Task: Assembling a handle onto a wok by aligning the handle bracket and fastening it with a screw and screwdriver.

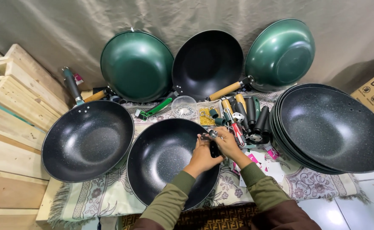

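A black speckled wok (161,159) lies on the patterned cloth right in front of me. Both hands meet at its right rim. My left hand (202,154) grips the rim and a dark handle piece there. My right hand (226,142) pinches a small metal screw or fitting (213,134) at the same spot. Just beyond the hands lies a pile of loose handles (244,117), some black, some wooden, one red.
A finished black wok with a green handle (87,138) sits at left. A stack of handleless black woks (331,127) stands at right. Two green woks (137,66) (280,54) and a black one (207,63) lean on the back curtain. Wooden planks (12,127) lie far left.
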